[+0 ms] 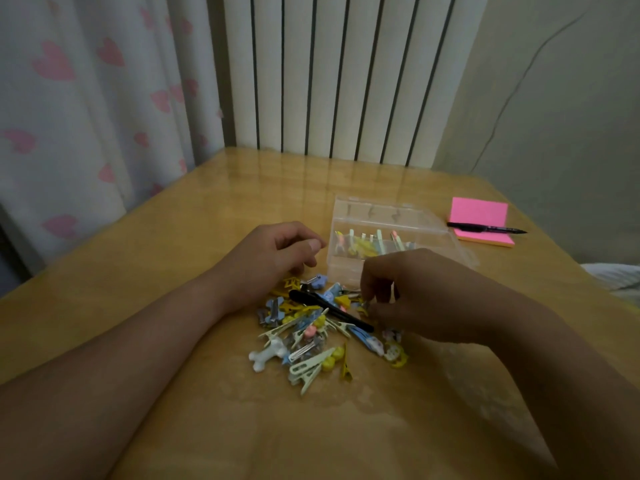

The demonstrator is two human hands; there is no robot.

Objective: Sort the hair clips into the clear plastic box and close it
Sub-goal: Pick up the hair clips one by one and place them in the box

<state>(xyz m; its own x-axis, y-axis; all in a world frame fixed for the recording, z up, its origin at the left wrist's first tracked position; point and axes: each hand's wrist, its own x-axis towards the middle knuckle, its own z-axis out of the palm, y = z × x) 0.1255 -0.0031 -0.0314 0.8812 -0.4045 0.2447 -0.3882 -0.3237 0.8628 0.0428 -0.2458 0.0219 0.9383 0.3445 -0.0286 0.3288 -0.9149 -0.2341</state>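
Observation:
A heap of small coloured hair clips (311, 336) lies on the wooden table (173, 244), with a long black clip (330, 310) across its top. Behind it stands the clear plastic box (388, 233), lid open, with several clips inside. My right hand (426, 296) hovers at the heap's right edge, fingertips pinching a small yellow clip (363, 308). My left hand (273, 258) rests at the heap's far left with loosely curled fingers that hold nothing.
A pink sticky-note pad (481, 220) with a black pen (485, 229) on it lies right of the box. A radiator (346, 74) and a heart-print curtain (86, 98) stand behind the table. White fabric (616, 275) shows at the right edge.

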